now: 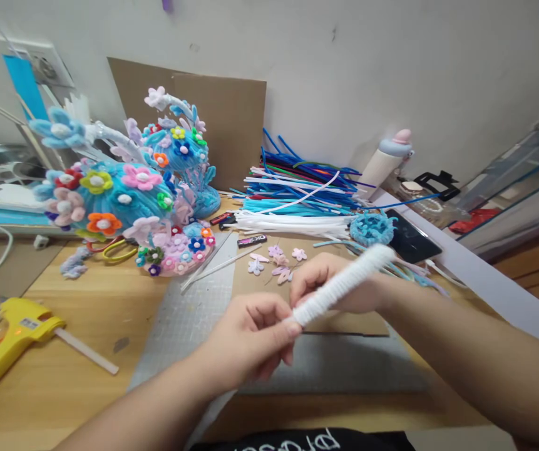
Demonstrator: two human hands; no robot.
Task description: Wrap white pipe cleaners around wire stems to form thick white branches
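My left hand [257, 341] pinches the lower end of a white rod [344, 285] wound closely with fuzzy pipe cleaner. The rod slants up to the right. Behind it, my right hand [328, 282] has its fingers curled in against the rod near the same end; the rod hides part of this hand. Small pastel pipe-cleaner flowers [276, 255] lie on a cardboard sheet [245, 282] just beyond my hands. To the right of them is a round, curly blue pipe-cleaner piece [372, 227].
Left stand blue mushroom-like shapes [123, 188] covered in colourful flowers. A yellow glue gun [15, 338] lies at the far left, yellow-handled scissors [119, 250] behind it. Bundled pipe cleaners [297, 194], a phone [412, 235] and a white bottle [382, 166] line the back. A grey cutting mat [179, 338] lies below.
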